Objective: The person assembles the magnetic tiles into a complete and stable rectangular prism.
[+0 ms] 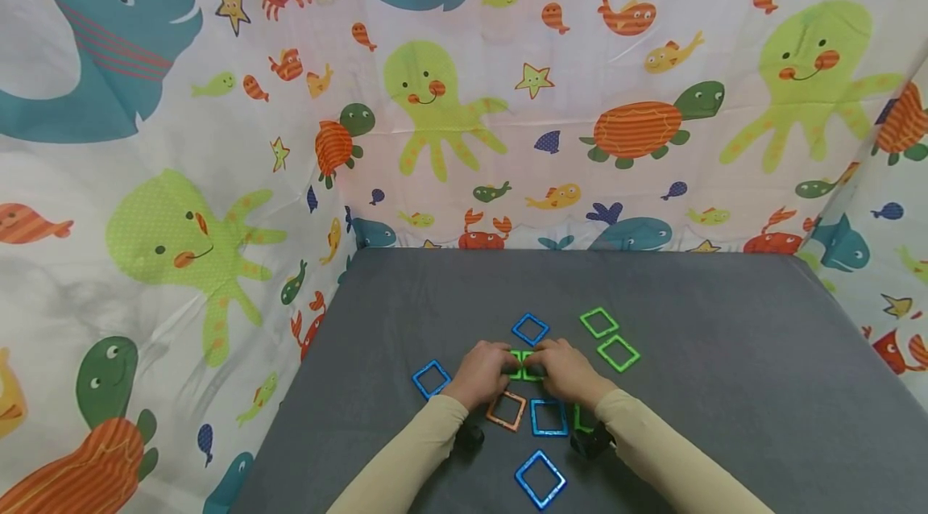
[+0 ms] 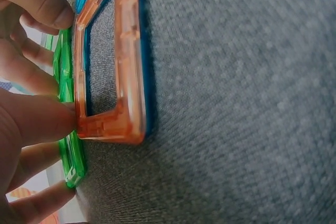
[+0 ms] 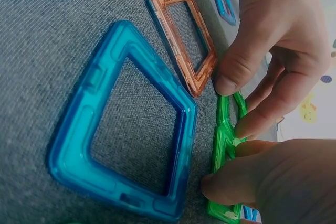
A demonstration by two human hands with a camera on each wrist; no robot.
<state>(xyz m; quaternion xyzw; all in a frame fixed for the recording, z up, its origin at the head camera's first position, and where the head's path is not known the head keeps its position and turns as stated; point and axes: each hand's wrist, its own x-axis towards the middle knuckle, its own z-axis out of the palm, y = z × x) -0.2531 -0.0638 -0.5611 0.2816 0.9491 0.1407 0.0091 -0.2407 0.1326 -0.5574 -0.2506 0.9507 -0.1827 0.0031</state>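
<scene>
Two green square-frame tiles (image 1: 516, 375) lie edge to edge between my hands, far-side of an orange square-frame tile (image 1: 502, 424). My left hand (image 1: 480, 373) pinches the left green tile, thumb on the near edge and fingers behind it. With a similar pinch, my right hand (image 1: 570, 373) holds the right green tile, the fingertips of both hands close together. In the left wrist view a blue layer shows under the orange tile (image 2: 128, 61). A blue square-frame tile (image 3: 79, 129) lies flat near my right hand.
On the grey cloth-covered table (image 1: 725, 353) lie more tiles: a far blue one (image 1: 540, 321), a left blue one (image 1: 424, 369), a front blue one (image 1: 528, 466), two green ones at right (image 1: 627, 346), and a green one (image 1: 577, 417) partly under my right wrist. A sea-animal curtain (image 1: 507, 95) surrounds the table.
</scene>
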